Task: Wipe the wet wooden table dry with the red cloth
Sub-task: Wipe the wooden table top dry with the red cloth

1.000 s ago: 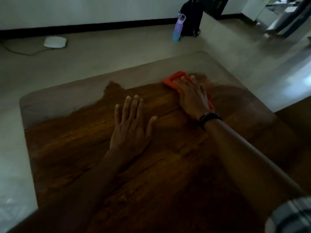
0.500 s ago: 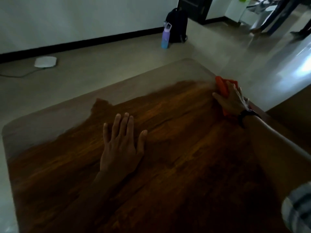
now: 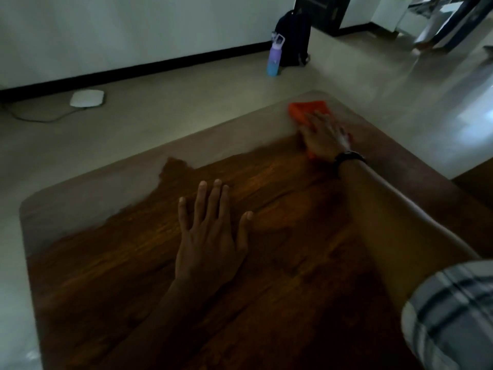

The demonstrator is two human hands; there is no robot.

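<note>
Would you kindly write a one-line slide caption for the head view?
Right hand presses red cloth at far corner of brown wooden table; left hand rests flat.

Two arms of one person are seen from above, in dim light. A black band (image 3: 349,157), possibly a watch strap, is worn close round the wrist of the right hand (image 3: 324,134); no dial can be made out. The right forearm is left uncovered up to a loose sleeve (image 3: 450,316), checked in pale grey and white with darker stripes. The left hand (image 3: 208,236) and its forearm are uncovered.
</note>
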